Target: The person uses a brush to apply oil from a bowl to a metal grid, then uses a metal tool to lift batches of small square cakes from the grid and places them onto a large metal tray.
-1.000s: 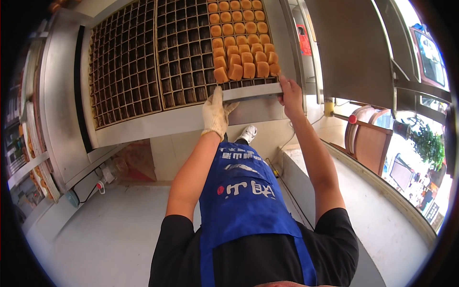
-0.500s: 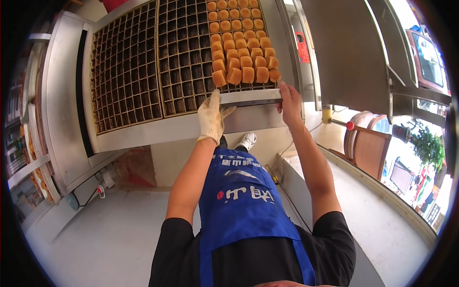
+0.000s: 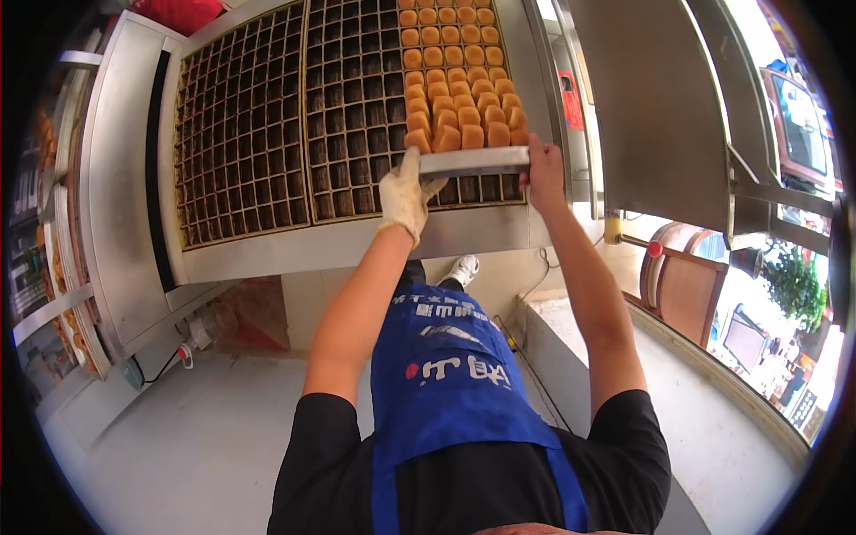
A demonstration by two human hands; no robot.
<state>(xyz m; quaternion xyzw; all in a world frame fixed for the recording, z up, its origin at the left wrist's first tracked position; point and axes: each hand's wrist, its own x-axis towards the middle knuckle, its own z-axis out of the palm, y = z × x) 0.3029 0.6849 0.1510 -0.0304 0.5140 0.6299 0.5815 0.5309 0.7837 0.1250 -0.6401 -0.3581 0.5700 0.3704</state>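
My left hand (image 3: 406,192), in a cream knit glove, grips the left end of a flat metal bar (image 3: 473,162). The bar's right end is held by my bare right hand (image 3: 544,169). It lies across the right section of a gridded baking mould (image 3: 464,192), with open cells visible below it. Just beyond the bar, golden bread cubes (image 3: 450,111) crowd in rows, the nearest ones tilted and pressed together. The left and middle mould sections (image 3: 241,134) show dark, bare cells.
Steel housing (image 3: 116,178) and trays of baked goods (image 3: 62,267) stand at left. A red object (image 3: 178,13) is at top left. Right are a large steel panel (image 3: 660,107), a red-knobbed lever (image 3: 654,249), a ledge (image 3: 669,410) and a wooden chair (image 3: 687,303) beyond.
Both my hands and the bar have moved away from me, over the mould. More cells show on the near side of the bar, and the nearest cubes look more bunched.
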